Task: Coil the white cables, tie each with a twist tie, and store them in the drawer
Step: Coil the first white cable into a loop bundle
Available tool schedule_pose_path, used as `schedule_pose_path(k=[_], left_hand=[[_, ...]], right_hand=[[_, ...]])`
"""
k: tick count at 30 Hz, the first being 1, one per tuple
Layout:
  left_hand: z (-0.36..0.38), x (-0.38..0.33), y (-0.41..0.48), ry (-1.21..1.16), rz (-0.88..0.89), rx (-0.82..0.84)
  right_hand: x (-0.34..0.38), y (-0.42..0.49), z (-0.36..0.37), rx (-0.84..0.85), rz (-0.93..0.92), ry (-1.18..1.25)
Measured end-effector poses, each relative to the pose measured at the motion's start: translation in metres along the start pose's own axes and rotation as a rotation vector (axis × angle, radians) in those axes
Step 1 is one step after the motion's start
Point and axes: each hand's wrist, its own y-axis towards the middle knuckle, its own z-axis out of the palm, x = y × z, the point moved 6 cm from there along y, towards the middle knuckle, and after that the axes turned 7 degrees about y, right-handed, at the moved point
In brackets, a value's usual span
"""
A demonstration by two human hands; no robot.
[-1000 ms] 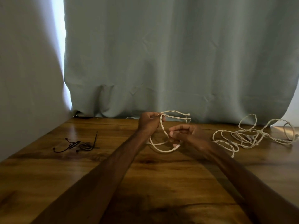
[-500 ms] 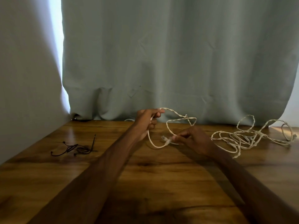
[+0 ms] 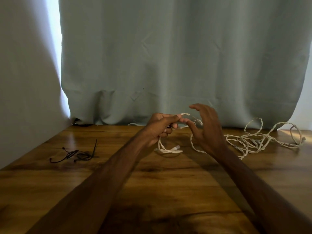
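Grip of your left hand (image 3: 160, 129) pinches the white twisted cable (image 3: 167, 150) above the brown wooden table (image 3: 152, 191), loop hanging down, plug end lying rightward, remainder trailing right; your right hand (image 3: 208, 132) hovers, fingers spread.

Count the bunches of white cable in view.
2: one loop hangs from the left hand, centre; a loose tangle lies far right. The right hand may hide a link between them.
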Motion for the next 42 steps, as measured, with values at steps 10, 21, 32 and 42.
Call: schedule_pose_path(k=[10,21,32,42], left_hand=[[0.011,-0.004,-0.002,-0.082,-0.012,0.11],[0.009,0.007,-0.008,-0.203,-0.073,0.222],[-0.004,0.01,0.001,-0.212,0.081,-0.06],[0.03,0.017,-0.002,-0.265,-0.108,0.091]], right_hand=[[-0.015,0.0,-0.01,-0.057,0.077,0.053],[-0.055,-0.011,-0.046,-0.429,0.389,0.115],[-0.032,-0.001,-0.014,-0.03,0.228,-0.168],[0.02,-0.001,0.003,0.026,-0.139,-0.345]])
